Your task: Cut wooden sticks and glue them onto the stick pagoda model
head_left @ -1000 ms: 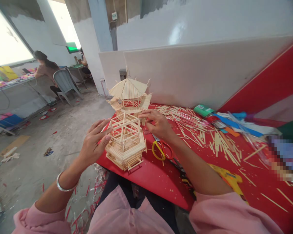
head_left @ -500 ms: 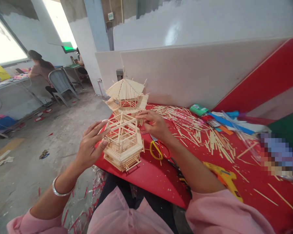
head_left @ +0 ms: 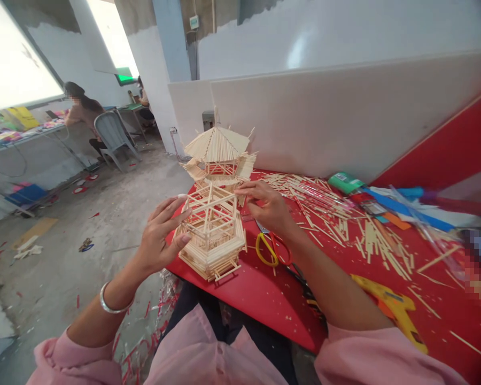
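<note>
A hexagonal frame of thin wooden sticks [head_left: 212, 235] stands at the near left corner of the red table [head_left: 260, 294]. My left hand [head_left: 160, 235] rests against its left side, fingers spread and fingertips touching the top rails. My right hand [head_left: 266, 206] reaches to the frame's upper right edge, fingers pinched together there; whether a stick is between them is hidden. Just behind the frame stands a finished stick pagoda with a pointed roof [head_left: 218, 155].
Loose sticks [head_left: 344, 230] lie scattered over the table's middle. Yellow-and-red scissors [head_left: 270, 248] lie right of the frame, a yellow glue gun [head_left: 393, 307] nearer me. A white board [head_left: 344, 112] backs the table. A person sits at a far left table [head_left: 80, 112] by a grey chair.
Both hands keep their places on the frame. The view has shifted slightly, so everything sits a little further right than half a second ago.
</note>
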